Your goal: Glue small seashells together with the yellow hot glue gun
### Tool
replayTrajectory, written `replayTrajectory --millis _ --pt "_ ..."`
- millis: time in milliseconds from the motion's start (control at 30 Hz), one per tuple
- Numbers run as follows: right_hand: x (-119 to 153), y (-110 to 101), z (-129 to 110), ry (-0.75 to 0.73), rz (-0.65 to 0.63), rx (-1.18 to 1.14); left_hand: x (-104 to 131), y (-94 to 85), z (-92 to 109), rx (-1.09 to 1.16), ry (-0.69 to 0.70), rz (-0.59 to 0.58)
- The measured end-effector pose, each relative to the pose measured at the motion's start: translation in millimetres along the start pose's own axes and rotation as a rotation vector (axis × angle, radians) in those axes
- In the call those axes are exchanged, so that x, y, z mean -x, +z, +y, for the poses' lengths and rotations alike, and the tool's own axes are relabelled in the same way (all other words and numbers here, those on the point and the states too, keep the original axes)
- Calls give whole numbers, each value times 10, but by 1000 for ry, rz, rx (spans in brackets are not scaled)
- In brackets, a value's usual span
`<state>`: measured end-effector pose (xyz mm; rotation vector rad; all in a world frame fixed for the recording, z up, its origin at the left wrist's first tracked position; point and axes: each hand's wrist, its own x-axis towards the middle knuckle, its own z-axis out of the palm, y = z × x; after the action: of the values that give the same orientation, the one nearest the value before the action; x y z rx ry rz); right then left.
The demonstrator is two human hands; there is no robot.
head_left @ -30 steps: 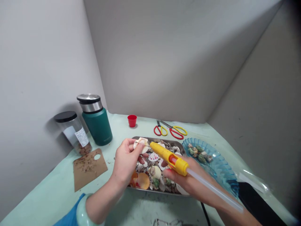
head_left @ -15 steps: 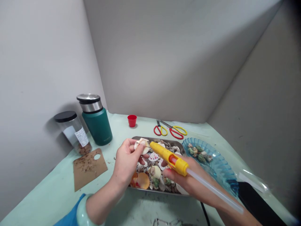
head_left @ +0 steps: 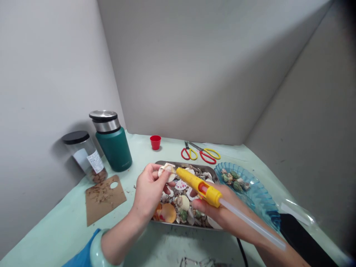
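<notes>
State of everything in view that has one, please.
Left hand: closed on white shell
White shell: held over tray
Right hand: gripping glue gun
Glue gun: stick loaded, protruding behind
Tray: full of shells
Blue dish: partly filled
Jar: lidded, partly filled
Green bottle: upright, lidded
Red cup: upright, uncovered
Cardboard: flat, debris-strewn

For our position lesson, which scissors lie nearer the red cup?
The smaller scissors, on the left; the larger pair lies farther right, nearer the blue dish.
</notes>
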<state>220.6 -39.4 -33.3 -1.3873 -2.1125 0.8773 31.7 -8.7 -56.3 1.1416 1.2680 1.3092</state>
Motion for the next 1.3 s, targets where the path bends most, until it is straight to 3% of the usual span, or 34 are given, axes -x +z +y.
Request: replayTrajectory --millis 200,467,1300 --pt "-4 -1 3 0 -3 6 13 -10 10 14 4 21" --pt "3 -3 -1 -4 3 24 -13 -23 -3 104 -37 -46" --pt "-11 21 -37 -13 -15 23 40 40 45 31 -28 -47"
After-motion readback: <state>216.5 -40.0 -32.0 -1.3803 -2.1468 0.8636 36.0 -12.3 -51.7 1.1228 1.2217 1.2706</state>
